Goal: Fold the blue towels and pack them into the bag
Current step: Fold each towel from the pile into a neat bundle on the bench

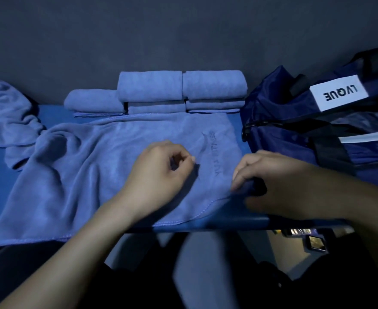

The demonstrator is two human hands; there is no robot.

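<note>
Hands (pixel 159 168) curled over spread towel (pixel 72 175)

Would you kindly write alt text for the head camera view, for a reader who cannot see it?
Two hands work on an unfolded blue towel spread over a blue table: the left hand pinches the cloth, the right hand grips its right corner. Folded blue towels sit stacked behind it, and a navy bag lies to the right.

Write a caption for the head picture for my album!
Two hands pinch a blue towel flat, folded towels behind, bag waiting.
</note>
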